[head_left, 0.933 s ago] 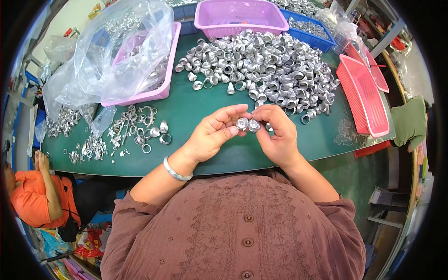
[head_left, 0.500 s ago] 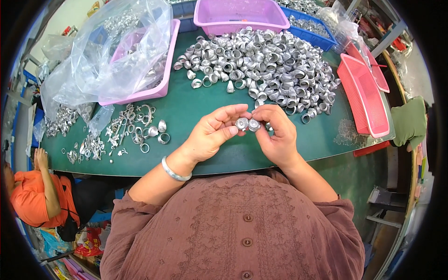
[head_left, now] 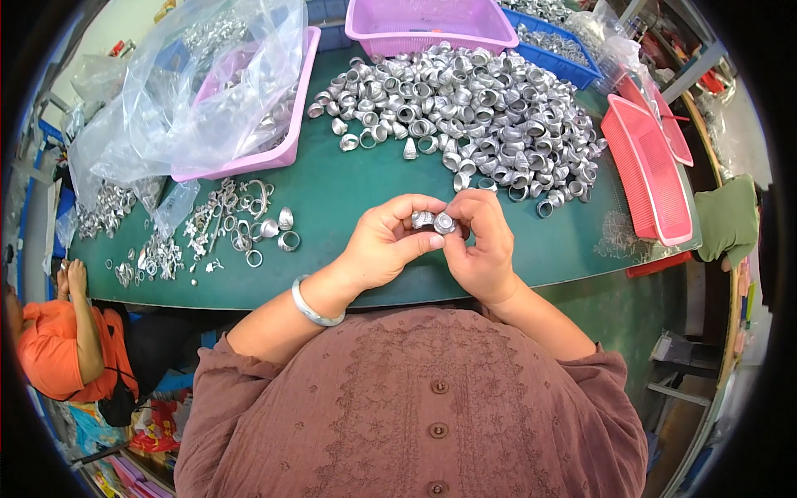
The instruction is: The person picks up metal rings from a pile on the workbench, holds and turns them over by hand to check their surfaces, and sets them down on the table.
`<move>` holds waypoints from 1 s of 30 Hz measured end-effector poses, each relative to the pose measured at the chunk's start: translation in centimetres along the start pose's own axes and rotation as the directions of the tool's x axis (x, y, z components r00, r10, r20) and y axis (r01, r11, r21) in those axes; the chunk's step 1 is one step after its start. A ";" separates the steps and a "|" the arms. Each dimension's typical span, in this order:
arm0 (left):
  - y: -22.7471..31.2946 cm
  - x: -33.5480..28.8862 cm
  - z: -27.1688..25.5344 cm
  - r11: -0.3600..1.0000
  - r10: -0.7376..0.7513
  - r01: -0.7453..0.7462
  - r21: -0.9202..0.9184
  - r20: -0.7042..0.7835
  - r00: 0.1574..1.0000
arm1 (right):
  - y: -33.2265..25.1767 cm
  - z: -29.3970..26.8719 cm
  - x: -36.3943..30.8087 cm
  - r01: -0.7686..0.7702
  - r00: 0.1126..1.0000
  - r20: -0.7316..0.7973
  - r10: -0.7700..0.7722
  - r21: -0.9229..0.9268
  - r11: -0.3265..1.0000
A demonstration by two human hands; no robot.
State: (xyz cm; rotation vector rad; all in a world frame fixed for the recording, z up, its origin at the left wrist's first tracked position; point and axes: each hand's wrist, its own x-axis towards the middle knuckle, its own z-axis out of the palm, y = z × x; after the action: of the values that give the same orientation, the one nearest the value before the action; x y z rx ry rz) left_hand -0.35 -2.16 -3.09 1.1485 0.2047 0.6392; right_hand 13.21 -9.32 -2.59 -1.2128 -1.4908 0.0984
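My left hand [head_left: 378,243] and my right hand [head_left: 483,249] meet over the front of the green table. Pinched in the left fingers is a silver-coloured ring [head_left: 422,219], its patterned side band showing. Touching it is a second ring [head_left: 444,223] with a round ornamented face, gripped by the right thumb and fingers. Parts of both rings are hidden by the fingertips. Just beyond my hands spreads a large heap of similar metal rings [head_left: 498,108].
Left of my hands lie small loose metal pieces [head_left: 162,256]. Behind them stands a pink basket [head_left: 290,149] under a clear plastic bag [head_left: 158,116]. A purple basket [head_left: 432,25], a blue tray [head_left: 585,76] and a red basket [head_left: 647,174] border the heap. At left sits a person in orange [head_left: 62,344].
Both hands have moved slightly nearer to me and closer together. The left ring has turned from its round face to its side band; the right ring still shows its face.
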 end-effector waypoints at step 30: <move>0.2 0.1 -1.5 0.840 0.218 -0.211 0.499 0.046 0.975 | 0.0 -0.2 -0.8 -0.136 0.990 0.055 0.126 0.236 0.962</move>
State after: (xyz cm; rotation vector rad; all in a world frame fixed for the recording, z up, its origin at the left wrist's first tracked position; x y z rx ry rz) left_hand -1.02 -0.89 -3.48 1.6908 0.2651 0.8196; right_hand 13.23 -9.99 -3.08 -1.1167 -1.3867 0.3832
